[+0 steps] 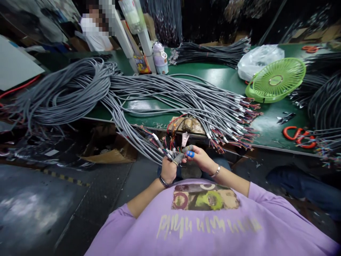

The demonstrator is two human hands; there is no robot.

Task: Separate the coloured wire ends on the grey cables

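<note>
My left hand (169, 168) is closed around the ends of several grey cables (138, 145), whose stripped coloured wires stick out past the fingers. Grey coverings show on its fingertips. Close beside it, my right hand (201, 158) pinches at the fine wire ends; blue wrapping covers the thumb and a grey cover is on a finger. What lies between those fingertips is too small to make out. Just beyond the hands, a worn block with red and black leads (188, 124) sits at the table edge. A larger bundle of grey cables (170, 89) lies across the green table (215, 75).
A coiled grey cable bundle (80, 89) lies at left. To the right are a green fan (277, 80), a plastic bag (261, 58), orange-handled scissors (298, 137), small nippers (286, 117) and black cables (327, 96). A bottle (160, 58) stands behind. A person (94, 32) is far left.
</note>
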